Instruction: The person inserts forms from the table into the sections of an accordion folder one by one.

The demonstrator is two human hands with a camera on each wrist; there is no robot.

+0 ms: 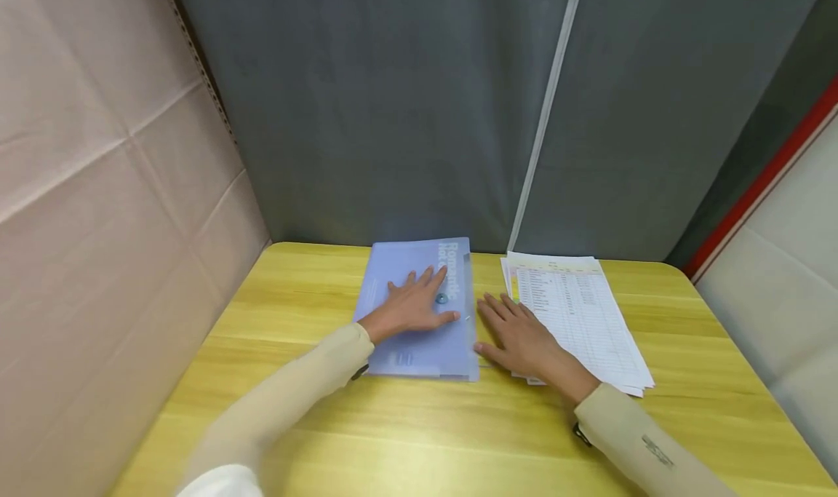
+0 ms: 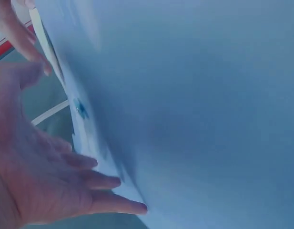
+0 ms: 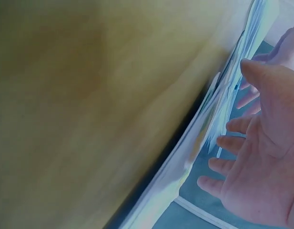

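**Flat hands on folder and table**

Beige sleeves reach in from the near table edge. Left hand point(image 1: 411, 308) lies palm down, fingers straight and spread, on the blue plastic folder point(image 1: 419, 264) at the back of the yellow table point(image 1: 406, 424). Right hand point(image 1: 517, 333) rests flat, fingers extended, between folder and stack of printed sheets point(image 1: 583, 315), gripping nothing

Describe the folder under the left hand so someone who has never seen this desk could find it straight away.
On the yellow wooden table, near the grey curtain at the back, a folder lies flat under the left hand. Unlike the white paper stack to its right, it is translucent blue plastic with a round snap button.
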